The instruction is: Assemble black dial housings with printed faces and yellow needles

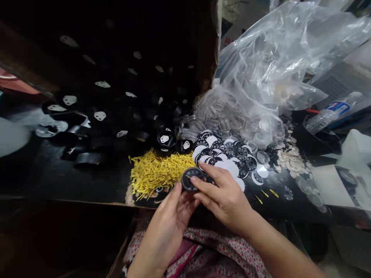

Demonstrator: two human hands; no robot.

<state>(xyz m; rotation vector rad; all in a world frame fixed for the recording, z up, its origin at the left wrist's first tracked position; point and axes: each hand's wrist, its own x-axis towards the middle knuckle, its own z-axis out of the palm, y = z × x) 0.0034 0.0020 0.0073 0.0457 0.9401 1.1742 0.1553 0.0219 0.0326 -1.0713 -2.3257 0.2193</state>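
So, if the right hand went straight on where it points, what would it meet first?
The right hand would meet the black dial it seems to touch; beyond, perhaps the yellow pieces, though depth is unclear.

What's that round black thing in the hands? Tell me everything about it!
The dial is round, with a black face, pale marks and a dark rim that looks like plastic. A little yellow shows on its face, too blurry to name. It's face up, held near the yellow pieces. The left hand holds it, and a right hand fingertip seems to touch its face.
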